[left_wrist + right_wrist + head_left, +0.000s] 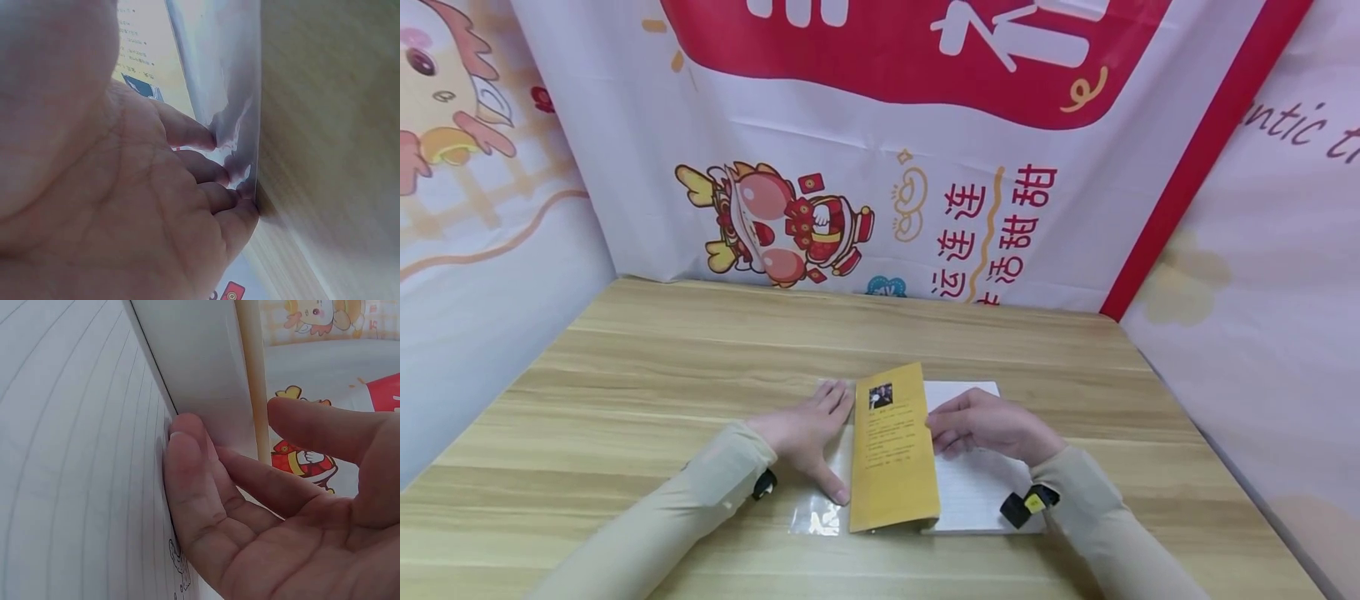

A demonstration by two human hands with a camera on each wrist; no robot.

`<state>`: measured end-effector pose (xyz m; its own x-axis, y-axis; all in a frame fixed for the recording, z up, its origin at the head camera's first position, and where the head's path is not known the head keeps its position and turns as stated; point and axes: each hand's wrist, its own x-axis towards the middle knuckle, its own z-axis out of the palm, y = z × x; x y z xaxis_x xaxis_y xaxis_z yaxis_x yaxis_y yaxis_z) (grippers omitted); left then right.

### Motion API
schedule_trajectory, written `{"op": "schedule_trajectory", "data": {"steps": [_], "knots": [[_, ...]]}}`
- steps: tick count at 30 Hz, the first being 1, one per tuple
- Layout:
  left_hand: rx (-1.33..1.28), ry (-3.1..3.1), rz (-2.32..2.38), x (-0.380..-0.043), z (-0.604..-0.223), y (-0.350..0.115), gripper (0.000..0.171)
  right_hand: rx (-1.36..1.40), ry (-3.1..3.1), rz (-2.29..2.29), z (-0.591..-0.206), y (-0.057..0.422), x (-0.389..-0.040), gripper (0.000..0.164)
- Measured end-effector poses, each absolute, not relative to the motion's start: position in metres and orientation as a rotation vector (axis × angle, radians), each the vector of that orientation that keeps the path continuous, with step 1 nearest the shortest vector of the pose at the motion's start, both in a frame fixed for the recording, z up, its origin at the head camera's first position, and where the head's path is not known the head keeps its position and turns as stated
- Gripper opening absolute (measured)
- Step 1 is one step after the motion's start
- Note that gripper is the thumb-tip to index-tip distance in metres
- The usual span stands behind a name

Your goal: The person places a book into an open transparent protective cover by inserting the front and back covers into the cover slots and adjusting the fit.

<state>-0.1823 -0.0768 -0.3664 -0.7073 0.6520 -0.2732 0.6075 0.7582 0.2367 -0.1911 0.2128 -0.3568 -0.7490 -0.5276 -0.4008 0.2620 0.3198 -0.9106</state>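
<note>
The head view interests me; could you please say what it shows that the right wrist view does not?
Only the head view shows the left hand and the photo on the yellow cover. Only the right wrist view shows the small line drawing on the lined page. Both show the right hand, that page and the cartoon figure behind.

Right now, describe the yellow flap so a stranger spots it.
On the wooden table, look between the left hand and the right hand. The yellow flap is partly raised there. Unlike the clear plastic and the white page on either side, it's yellow, with a small photo above text.
</note>
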Motion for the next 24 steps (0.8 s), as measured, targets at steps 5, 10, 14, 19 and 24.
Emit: {"op": "schedule_trajectory", "data": {"steps": [5, 10, 14, 19, 24], "knots": [[0.967, 2.621, 0.179, -0.1817, -0.3669, -0.0774, 0.141, -0.262, 1.907, -1.465, -0.3567, 0.2137, -0.1911, 0.032], [0.976, 2.625, 0.191, -0.1809, -0.3655, -0.0779, 0.14, -0.299, 1.884, -1.419, -0.3562, 0.2158, -0.1923, 0.032], [0.977, 2.627, 0.183, -0.1812, -0.3658, -0.0787, 0.14, -0.311, 1.858, -1.395, -0.3563, 0.2166, -0.1938, 0.031], [0.965, 2.63, 0.18, -0.1817, -0.3658, -0.0791, 0.14, -0.306, 1.864, -1.394, -0.3575, 0.2162, -0.1943, 0.028], [0.958, 2.633, 0.168, -0.182, -0.3649, -0.0785, 0.141, -0.312, 1.868, -1.405, -0.3571, 0.2166, -0.1916, 0.028]]}}
